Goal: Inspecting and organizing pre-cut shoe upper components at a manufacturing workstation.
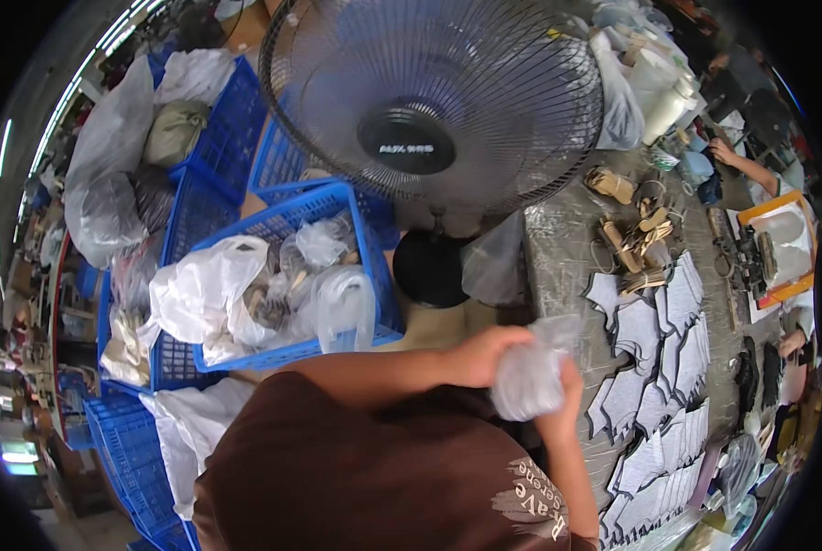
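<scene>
Near the left edge of the counter [567, 241], a transparent plastic bag [528, 376] with whitish filling is between left hand [484, 356] and right hand [569, 395], each grip curled around one side; it seems light, soft and slippery, so holding its full sides should suit. Grey cut pieces [636, 332] lie rightward; blue crate [380, 294] and fan [406, 142] limit moving room leftward and ahead.

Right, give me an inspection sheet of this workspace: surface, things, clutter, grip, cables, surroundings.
Surface: grey table, rows of grey dark-edged pieces on it.
Things: clear bag, contents too blurred to tell.
Clutter: brown bundles on the table; white bag in a blue crate.
Grip: left hand and right hand both hold the clear bag.
Cables: none clearly made out.
Surroundings: fan ahead; co-worker's arm at right.
</scene>
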The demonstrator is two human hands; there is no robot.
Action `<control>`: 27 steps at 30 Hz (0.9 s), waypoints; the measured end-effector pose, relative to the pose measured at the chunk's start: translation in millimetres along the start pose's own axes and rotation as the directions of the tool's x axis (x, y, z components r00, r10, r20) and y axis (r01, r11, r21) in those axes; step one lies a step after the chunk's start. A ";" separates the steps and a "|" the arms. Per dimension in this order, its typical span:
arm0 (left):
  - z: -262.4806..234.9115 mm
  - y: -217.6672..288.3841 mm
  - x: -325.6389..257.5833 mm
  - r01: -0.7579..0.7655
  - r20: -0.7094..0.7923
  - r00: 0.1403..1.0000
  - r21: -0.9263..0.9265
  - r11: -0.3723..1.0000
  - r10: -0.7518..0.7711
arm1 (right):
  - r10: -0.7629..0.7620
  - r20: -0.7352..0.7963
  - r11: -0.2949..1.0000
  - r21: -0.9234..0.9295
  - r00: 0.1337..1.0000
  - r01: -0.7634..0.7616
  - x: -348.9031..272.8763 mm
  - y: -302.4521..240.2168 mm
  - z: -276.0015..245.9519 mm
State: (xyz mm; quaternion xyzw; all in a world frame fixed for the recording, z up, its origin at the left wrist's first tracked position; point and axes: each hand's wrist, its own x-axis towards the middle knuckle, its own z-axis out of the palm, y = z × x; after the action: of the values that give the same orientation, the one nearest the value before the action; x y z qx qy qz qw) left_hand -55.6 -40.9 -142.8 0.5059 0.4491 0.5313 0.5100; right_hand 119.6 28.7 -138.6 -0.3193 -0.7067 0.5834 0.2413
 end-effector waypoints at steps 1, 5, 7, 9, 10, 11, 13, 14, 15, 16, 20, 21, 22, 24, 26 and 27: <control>-20.0 -5.1 -16.8 0.058 -0.100 0.994 0.148 0.987 -0.044 | -0.055 0.097 0.966 -0.247 0.994 0.077 5.7 -7.2 12.2; -115.2 -20.0 -84.0 0.157 -0.599 0.783 -0.067 0.985 -0.166 | -0.095 0.362 0.909 -0.349 0.927 0.229 15.8 -32.2 24.6; -172.1 -28.3 -122.4 0.335 -0.530 0.729 -0.276 0.901 -0.434 | -0.019 0.373 0.957 -0.263 0.928 0.125 13.8 -20.5 25.0; -267.2 -153.2 -258.6 0.437 -0.445 0.876 0.569 0.696 -0.186 | 0.006 0.502 0.968 -0.219 0.865 0.121 16.9 -30.8 41.8; -259.7 -147.0 -223.3 0.363 -0.214 0.914 0.812 0.458 -0.345 | 0.037 0.481 0.967 -0.238 0.876 0.090 15.9 -19.1 41.5; -243.9 -118.6 -197.6 0.177 -0.055 0.849 0.967 0.184 -0.525 | 0.071 0.493 0.967 -0.246 0.867 0.061 15.0 -13.2 40.6; -247.7 -152.6 -210.1 0.418 -0.335 0.702 0.908 -0.017 -0.628 | 0.070 0.557 0.967 -0.241 0.828 0.080 14.4 -13.0 46.8; -244.8 -163.8 -204.0 0.575 -0.549 0.499 0.789 -0.217 -0.670 | 0.076 0.556 0.966 -0.247 0.827 0.077 14.3 -12.8 47.1; -242.2 -173.1 -199.4 0.574 -0.543 0.503 0.791 -0.211 -0.672 | 0.130 0.533 0.964 -0.266 0.836 0.020 14.4 -13.0 47.1; -232.8 -174.9 -178.6 0.798 -0.785 0.519 0.587 -0.138 -0.337 | 0.194 0.486 0.955 -0.294 0.852 -0.050 12.5 -12.7 42.6; -231.8 -195.1 -175.8 0.778 -0.788 0.568 0.608 -0.158 -0.236 | 0.237 0.336 0.950 -0.279 0.912 -0.144 4.5 -2.6 37.5; -235.4 -212.6 -190.9 0.756 -0.787 0.598 0.617 -0.218 -0.154 | 0.178 0.335 0.952 -0.297 0.925 -0.075 5.2 -3.1 38.4; -239.1 -206.5 -170.2 0.812 -0.833 0.419 0.522 -0.262 -0.361 | 0.182 0.303 0.949 -0.304 0.935 -0.086 1.4 3.5 34.7; -293.9 -256.7 -273.7 0.849 -0.834 0.376 0.484 -0.209 -0.405 | 0.108 0.370 0.962 -0.272 0.923 -0.003 4.1 4.6 42.9; -283.2 -266.9 -231.4 0.760 -0.685 0.414 0.622 -0.186 -0.599 | 0.159 0.293 0.953 -0.296 0.943 -0.069 -1.4 15.8 37.3; -285.7 -278.5 -256.3 0.738 -0.697 0.539 0.662 -0.134 -0.473 | 0.090 0.302 0.961 -0.275 0.949 -0.003 0.5 8.1 39.8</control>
State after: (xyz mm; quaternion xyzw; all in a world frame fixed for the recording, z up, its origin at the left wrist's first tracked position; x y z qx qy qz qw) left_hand -323.9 -263.9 -464.0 0.3604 0.8984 -0.1022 0.2294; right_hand 92.3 3.3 -154.6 -0.2699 -0.8013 0.5297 0.0667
